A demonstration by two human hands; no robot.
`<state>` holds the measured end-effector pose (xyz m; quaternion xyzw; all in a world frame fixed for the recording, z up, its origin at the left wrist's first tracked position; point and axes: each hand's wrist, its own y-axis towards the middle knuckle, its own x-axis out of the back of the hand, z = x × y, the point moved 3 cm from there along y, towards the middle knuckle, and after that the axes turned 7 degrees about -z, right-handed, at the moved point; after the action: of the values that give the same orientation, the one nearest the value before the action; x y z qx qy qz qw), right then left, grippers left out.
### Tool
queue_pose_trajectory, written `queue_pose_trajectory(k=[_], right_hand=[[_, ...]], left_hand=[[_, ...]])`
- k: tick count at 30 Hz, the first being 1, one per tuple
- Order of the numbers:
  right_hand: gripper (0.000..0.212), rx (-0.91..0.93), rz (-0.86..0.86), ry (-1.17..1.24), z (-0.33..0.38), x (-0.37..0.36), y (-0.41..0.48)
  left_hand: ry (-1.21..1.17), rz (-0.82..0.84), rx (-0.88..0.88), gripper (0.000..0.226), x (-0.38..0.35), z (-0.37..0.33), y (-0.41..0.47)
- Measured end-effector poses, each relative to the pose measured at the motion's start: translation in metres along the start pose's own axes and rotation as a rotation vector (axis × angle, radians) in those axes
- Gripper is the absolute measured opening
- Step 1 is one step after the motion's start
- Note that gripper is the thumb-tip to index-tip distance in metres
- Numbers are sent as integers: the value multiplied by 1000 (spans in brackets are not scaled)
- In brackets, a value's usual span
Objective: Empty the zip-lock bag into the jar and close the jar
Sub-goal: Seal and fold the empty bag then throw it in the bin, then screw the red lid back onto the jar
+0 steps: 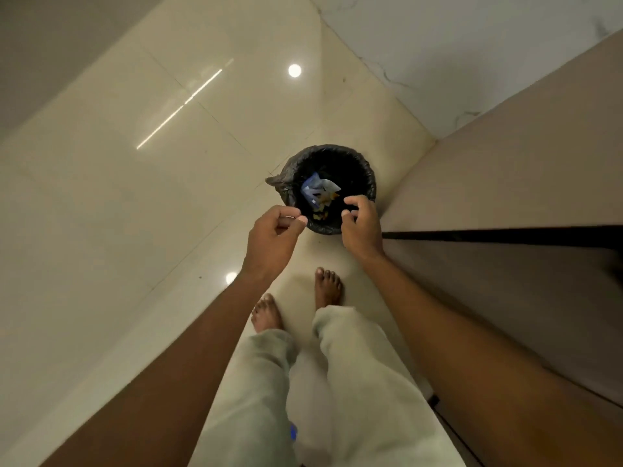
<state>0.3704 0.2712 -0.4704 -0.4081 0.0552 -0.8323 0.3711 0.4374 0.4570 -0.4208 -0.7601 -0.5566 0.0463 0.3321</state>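
Note:
I stand over a small bin with a black liner (365,183) on the floor. Inside it lies a crumpled clear and bluish plastic bag (317,189) with small yellow-orange scraps beside it. My left hand (274,235) hovers at the bin's near left rim, fingers curled in and thumb against the index finger, with nothing visible in it. My right hand (360,227) hovers over the near right rim, fingers loosely curled and apart, holding nothing. No jar is in view.
Glossy cream floor tiles (135,197) spread to the left and reflect ceiling lights. A beige cabinet front (522,163) with a dark gap runs along the right, close to the bin. My bare feet (328,288) and pale trousers are just behind the bin.

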Motion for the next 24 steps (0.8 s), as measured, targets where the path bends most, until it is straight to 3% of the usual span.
queue_pose_trajectory(k=[8,11,16,24], right_hand=[[30,171,-29,83,124,146,-133],[35,309,-75,57,149,196,-181],[36,471,-244,-67,137,281,-249],[46,323,-654,-253,49,410,-309]], left_hand=[[19,-6,-164,25,65,-113,-146],[38,73,-302,30,74,-156,-187],[136,210,-544,31,55,-198,-235],[249,474,-832,34,-57,-233,-300]])
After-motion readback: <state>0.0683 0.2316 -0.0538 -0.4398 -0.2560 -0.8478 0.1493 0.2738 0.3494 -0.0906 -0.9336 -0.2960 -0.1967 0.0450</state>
